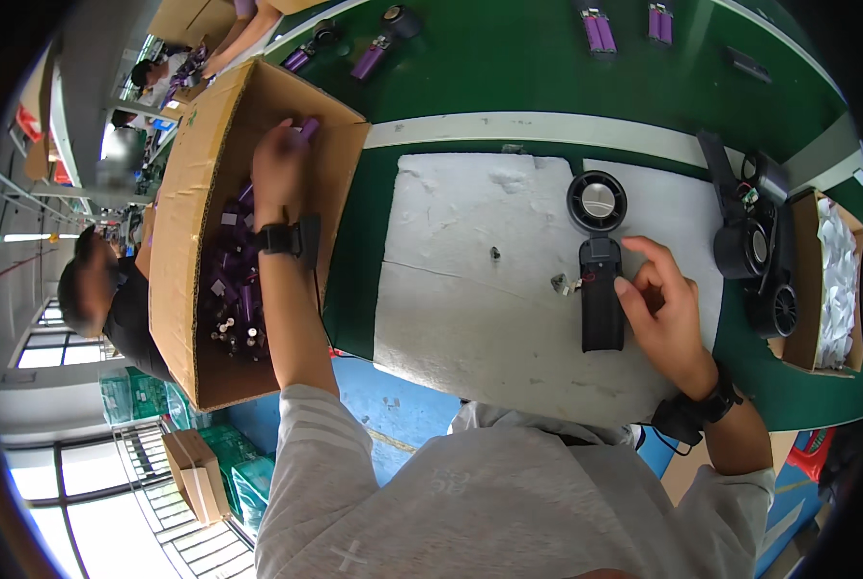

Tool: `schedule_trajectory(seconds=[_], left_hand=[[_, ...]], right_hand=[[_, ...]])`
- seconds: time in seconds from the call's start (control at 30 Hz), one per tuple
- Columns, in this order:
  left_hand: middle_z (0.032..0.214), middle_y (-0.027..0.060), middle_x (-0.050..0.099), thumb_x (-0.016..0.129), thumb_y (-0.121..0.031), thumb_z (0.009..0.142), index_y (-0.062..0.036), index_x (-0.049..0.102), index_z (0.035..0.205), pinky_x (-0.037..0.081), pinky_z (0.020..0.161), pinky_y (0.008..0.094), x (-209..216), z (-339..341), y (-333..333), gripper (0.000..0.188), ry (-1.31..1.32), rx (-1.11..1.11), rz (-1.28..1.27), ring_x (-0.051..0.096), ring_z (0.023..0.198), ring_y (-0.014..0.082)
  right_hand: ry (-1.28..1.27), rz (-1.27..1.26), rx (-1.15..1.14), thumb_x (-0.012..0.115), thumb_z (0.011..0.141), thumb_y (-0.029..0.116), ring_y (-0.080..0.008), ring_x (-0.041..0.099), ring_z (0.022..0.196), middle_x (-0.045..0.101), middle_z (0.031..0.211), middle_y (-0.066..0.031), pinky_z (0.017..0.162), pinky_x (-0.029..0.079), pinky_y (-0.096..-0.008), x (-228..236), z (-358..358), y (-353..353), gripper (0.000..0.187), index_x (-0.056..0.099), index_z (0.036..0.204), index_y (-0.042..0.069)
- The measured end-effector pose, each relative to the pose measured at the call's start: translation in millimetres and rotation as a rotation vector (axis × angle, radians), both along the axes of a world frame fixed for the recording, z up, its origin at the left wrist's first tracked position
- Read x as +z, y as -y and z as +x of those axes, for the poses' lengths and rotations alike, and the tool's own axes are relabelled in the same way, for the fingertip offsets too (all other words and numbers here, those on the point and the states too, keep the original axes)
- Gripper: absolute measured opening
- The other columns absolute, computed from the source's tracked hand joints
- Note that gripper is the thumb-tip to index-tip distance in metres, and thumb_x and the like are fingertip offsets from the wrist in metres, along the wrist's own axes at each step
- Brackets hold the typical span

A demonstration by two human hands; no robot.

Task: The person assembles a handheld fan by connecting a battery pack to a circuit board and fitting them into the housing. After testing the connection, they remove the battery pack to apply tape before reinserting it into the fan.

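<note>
My left hand [279,174] reaches inside a cardboard box [185,232] on the left. Its fingers are closed around a purple battery pack [308,128], mostly hidden by the hand, which is blurred. More purple battery packs [234,256] lie piled in the box below my wrist. On a white foam sheet [470,251] rests a black handheld fan [601,294], round head away from me, with small wires at the handle's left side. My right hand [668,309] is at the right of the handle, thumb and forefinger apart, the thumb tip at the handle's edge.
Several black fan units [745,246] lie at the right, beside a small carton [798,333] of white packets. Beyond a pale rail [547,125], more purple battery packs [598,32] lie on the green table [489,58]. A person [113,299] is left of the big box.
</note>
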State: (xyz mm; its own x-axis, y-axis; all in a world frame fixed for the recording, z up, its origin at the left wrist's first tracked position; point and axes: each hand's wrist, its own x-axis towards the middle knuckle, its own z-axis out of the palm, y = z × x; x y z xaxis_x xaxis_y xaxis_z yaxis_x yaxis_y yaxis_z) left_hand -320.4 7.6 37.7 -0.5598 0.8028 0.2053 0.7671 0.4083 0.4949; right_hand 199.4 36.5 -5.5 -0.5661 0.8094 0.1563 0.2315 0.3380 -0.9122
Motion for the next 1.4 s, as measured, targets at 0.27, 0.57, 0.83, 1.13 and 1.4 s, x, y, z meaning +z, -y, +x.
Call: schedule_trajectory(seconds=[0.27,0.57,0.83,1.13,1.4], left_hand=[[0.118,0.0118,0.065,0.076,0.005,0.068,-0.0058,0.063,0.121,0.045,0.097,0.0364,59.8,249.6,17.7,0.056,0.205,-1.047,0.097,0.059,0.112,0.0274],[0.095,0.0098,0.065,0.083,-0.004,0.069,-0.0048,0.06,0.107,0.051,0.077,0.0335,8.5,312.7,29.3,0.044,0.367,-0.701,-0.053,0.063,0.088,0.0227],[0.087,0.0051,0.065,0.083,-0.003,0.071,-0.0054,0.057,0.099,0.051,0.066,0.0269,-15.8,329.5,14.9,0.037,0.55,-0.766,-0.136,0.061,0.073,0.015],[0.084,0.0023,0.065,0.077,0.003,0.074,-0.0054,0.063,0.099,0.048,0.064,0.0224,-32.4,310.8,11.6,0.031,0.717,-0.837,-0.046,0.06,0.074,0.0086],[0.088,0.0049,0.065,0.07,0.012,0.071,-0.0047,0.067,0.097,0.051,0.062,0.0251,-37.5,307.9,10.4,0.031,0.613,-0.956,0.101,0.062,0.073,0.0141]], right_hand=[[-0.538,-0.8,0.118,0.054,0.097,0.026,-0.0094,0.055,0.053,0.056,0.07,-0.0026,0.047,0.042,-0.0228,22.5,-7.3,-0.9,0.037,0.053,0.123,0.0],[-0.177,-0.455,0.11,0.062,0.089,0.011,-0.0066,0.052,0.059,0.055,0.075,-0.0001,0.048,0.039,-0.0236,17.4,12.7,-23.8,0.028,0.057,0.114,0.0],[0.051,0.323,0.081,0.071,0.071,-0.006,-0.014,0.057,0.061,0.057,0.078,-0.0055,0.055,0.045,-0.0263,6.5,-4.6,-13.5,0.026,0.066,0.094,0.005],[0.143,0.337,0.032,0.077,0.067,-0.004,-0.0171,0.056,0.06,0.057,0.076,-0.0056,0.054,0.045,-0.0268,2.7,-10.4,-10.7,0.024,0.066,0.085,0.005],[0.149,0.319,0.061,0.075,0.062,-0.007,-0.0162,0.051,0.054,0.054,0.07,-0.0052,0.048,0.039,-0.0261,7.0,-12.9,-12.2,0.023,0.062,0.079,0.004]])
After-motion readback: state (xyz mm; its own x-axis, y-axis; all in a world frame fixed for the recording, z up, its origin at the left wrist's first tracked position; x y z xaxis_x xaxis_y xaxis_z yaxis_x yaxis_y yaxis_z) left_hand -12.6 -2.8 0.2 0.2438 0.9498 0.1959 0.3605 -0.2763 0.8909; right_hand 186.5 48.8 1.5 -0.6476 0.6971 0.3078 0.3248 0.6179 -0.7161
